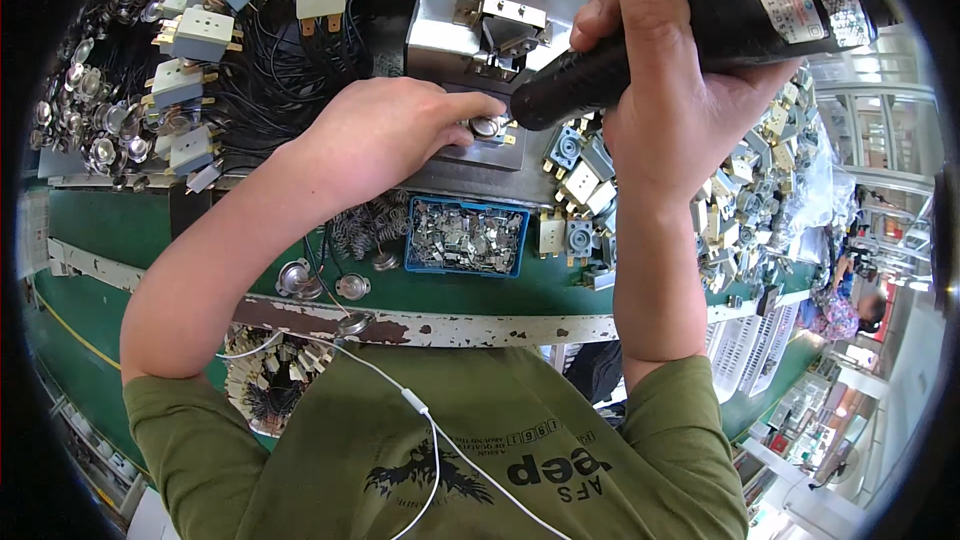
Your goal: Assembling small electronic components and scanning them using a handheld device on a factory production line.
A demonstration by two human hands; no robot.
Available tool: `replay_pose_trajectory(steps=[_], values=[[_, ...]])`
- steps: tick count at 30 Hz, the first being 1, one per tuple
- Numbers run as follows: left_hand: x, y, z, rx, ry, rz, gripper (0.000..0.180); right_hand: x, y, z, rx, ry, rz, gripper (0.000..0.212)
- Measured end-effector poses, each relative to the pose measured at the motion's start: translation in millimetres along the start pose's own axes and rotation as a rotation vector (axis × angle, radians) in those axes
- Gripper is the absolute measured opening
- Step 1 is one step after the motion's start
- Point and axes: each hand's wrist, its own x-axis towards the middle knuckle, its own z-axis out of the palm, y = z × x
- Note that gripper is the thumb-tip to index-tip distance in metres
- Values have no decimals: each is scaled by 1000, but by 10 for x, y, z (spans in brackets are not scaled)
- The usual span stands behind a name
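One partly hidden metal disc (485, 127), left hand (385, 130) pinching it, right hand (665, 90) wrapped around cropped black tool (735, 10)

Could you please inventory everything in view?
Cylindrical power tool: one, black, right
Round metal cap: one, silver, upper centre
Boxy metal fixture: one, silver, top
Rectangular plastic tray: one, blue, centre
Metal clips: many, silver, in tray
Coiled metal springs: several, grey, beside tray
Square plastic blocks: many, white-grey, both sides
Round metal discs: many, silver, left
Thin wires: many, black, left
Thin cable: one, white, bottom
Left hand: one, bare, touching cap
Right hand: one, bare, gripping tool
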Motion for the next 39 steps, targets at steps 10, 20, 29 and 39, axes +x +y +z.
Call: replay_pose_trajectory(steps=[10, 20, 29, 39], values=[[10, -2, 9, 17, 5, 3, 37, -28, -73, 25, -27, 39, 68, 31], [-7, -5, 12, 29, 0, -9, 37, -147, -397, 204, -416, 159, 218, 22], [-2, -12, 28, 15, 15, 23, 33, -256, -299, 68, -538, 94, 143, 16], [-15, -71, 86, 63, 76, 76, 34, -225, -51, -17, -451, -123, -175, 36]])
